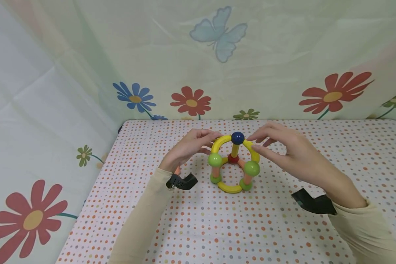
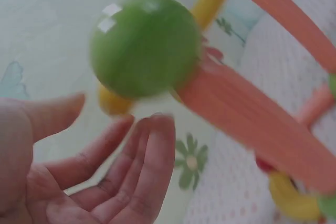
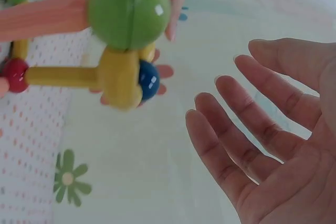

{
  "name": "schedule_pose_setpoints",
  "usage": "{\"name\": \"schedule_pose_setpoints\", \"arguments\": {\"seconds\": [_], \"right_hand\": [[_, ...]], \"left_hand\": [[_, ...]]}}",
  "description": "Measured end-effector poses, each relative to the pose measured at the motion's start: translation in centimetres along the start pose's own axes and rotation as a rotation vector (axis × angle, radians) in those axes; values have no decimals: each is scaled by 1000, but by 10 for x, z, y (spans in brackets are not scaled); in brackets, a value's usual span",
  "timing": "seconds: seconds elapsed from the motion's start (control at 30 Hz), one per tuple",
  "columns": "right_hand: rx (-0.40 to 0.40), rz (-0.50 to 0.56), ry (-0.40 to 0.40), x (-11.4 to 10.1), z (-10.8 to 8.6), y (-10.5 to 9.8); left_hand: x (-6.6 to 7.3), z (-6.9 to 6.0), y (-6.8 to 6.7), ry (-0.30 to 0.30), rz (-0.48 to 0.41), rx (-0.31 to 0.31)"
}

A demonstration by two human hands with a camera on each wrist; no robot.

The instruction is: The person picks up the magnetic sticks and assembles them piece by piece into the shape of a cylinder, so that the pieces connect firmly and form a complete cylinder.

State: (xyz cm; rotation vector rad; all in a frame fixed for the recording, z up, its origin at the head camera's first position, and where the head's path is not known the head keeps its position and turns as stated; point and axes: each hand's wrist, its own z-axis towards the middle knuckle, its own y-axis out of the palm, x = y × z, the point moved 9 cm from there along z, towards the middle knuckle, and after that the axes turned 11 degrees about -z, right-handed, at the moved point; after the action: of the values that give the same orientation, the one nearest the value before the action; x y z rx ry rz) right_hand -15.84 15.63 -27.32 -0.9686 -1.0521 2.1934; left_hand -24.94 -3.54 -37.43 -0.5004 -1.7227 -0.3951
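Note:
A ball-and-stick toy frame stands on the table. Yellow curved bars [image 1: 230, 189] form its lower ring and upper arc, joined by straight orange and yellow sticks. A blue ball [image 1: 238, 138] tops the back stick, above a red ball [image 1: 233, 158]; green balls [image 1: 252, 168] sit at the front corners. At the frame's left side is my left hand [image 1: 189, 146], fingers loosely bent; in the left wrist view its fingertips are close to a yellow bar under a green ball [image 2: 147, 45], contact unclear. My right hand [image 3: 278, 140], fingers spread, is apart from the frame's right side.
Part of an orange piece [image 1: 177, 170] shows beside my left wrist. The table has a dotted cloth [image 1: 244, 227]. Behind it hangs a curtain [image 1: 270, 55] printed with flowers and a butterfly. Each wrist carries a black strap mount [image 1: 314, 202].

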Motion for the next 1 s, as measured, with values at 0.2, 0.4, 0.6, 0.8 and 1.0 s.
{"name": "schedule_pose_setpoints", "arguments": {"seconds": [0.2,0.4,0.6,0.8,1.0], "right_hand": [[-24,35,125,44,-25,14],[-230,159,285,87,-37,69],[-334,290,321,102,-29,116],[-334,449,243,90,-13,141],[-337,563,129,79,-8,150]], "left_hand": [[-29,-15,-8,-26,165,51],[-64,-29,8,-85,402,29],[-80,-33,27,-47,361,119],[-83,-31,38,8,364,230],[-81,-29,43,22,417,264]]}}
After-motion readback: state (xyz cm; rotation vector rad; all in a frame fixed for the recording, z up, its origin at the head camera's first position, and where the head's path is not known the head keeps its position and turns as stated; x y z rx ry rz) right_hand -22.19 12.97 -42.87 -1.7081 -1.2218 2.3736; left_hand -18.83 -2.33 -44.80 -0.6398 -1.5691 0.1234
